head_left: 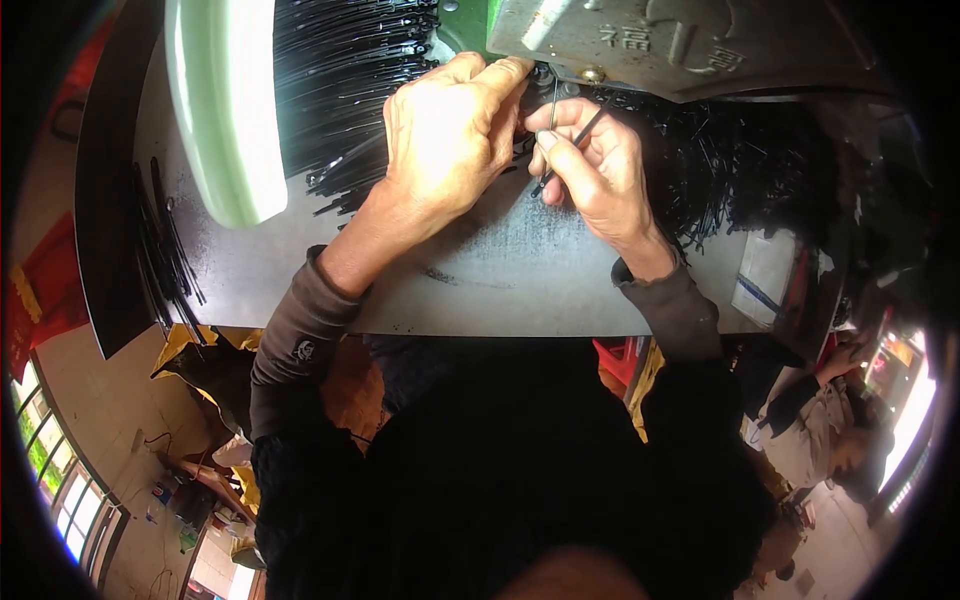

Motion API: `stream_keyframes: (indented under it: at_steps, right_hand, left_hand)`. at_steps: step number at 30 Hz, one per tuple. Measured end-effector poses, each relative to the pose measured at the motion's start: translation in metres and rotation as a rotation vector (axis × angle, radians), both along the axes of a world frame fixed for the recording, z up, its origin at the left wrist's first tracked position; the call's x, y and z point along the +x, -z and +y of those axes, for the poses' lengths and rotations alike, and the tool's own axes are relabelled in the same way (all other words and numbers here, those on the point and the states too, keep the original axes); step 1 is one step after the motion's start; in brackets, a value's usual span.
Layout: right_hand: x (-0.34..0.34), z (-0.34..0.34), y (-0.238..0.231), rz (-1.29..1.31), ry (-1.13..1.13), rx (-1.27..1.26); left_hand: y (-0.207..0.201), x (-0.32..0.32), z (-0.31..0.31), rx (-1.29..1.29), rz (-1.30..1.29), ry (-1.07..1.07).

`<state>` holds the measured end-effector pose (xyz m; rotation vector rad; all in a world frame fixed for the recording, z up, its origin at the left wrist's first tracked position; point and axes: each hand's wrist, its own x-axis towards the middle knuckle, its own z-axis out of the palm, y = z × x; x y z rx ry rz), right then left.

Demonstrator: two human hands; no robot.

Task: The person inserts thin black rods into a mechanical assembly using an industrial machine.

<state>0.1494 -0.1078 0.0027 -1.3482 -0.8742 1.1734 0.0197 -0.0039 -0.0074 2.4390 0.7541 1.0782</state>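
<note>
Well left of the left hand (448,135), thin black strips (165,250) lie loosely bunched, some ends past the edge of the dull grey metal table (480,290). Nearer that hand, a smooth, pale, curved panel (235,120) runs out of view at the top. Just beside the knuckles, glossy black rods (340,90) lie in a dense layer, partly blocked by the hand. The left hand is curled, fingertips hidden; I cannot tell what it grips. Beside it, the right hand (605,180) pinches 1 slim black rod (590,128), slanted between thumb and fingers. Above it juts an embossed metal cover (680,50); to its right, a dim, tangled heap (750,165) blurs together.
</note>
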Motion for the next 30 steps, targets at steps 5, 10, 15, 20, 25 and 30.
stream_keyframes:
  at_steps: [5, 10, 15, 20, 25, 30]
  right_hand:
    - [0.001, -0.001, 0.002, -0.013, -0.012, -0.003]
    - [0.001, -0.001, 0.005, -0.023, 0.012, -0.017]
    - [0.000, -0.005, 0.002, 0.049, 0.000, -0.063]
    - [-0.018, -0.011, 0.005, 0.420, 0.093, 0.164]
    - [-0.020, -0.009, 0.005, 0.283, -0.009, 0.212]
    - [-0.024, -0.004, 0.009, 0.474, 0.002, 0.124]
  left_hand:
    - [0.001, -0.001, 0.000, 0.031, 0.002, 0.001]
    - [-0.007, -0.005, -0.003, 0.134, 0.121, 0.016]
    - [-0.024, -0.011, -0.001, 0.486, 0.499, 0.105]
    - [-0.026, -0.039, -0.015, -0.697, 0.162, 0.299]
    - [-0.035, -0.073, 0.004, -1.783, -0.054, 0.433]
    - [-0.031, -0.080, 0.009, -1.843, -0.090, 0.446]
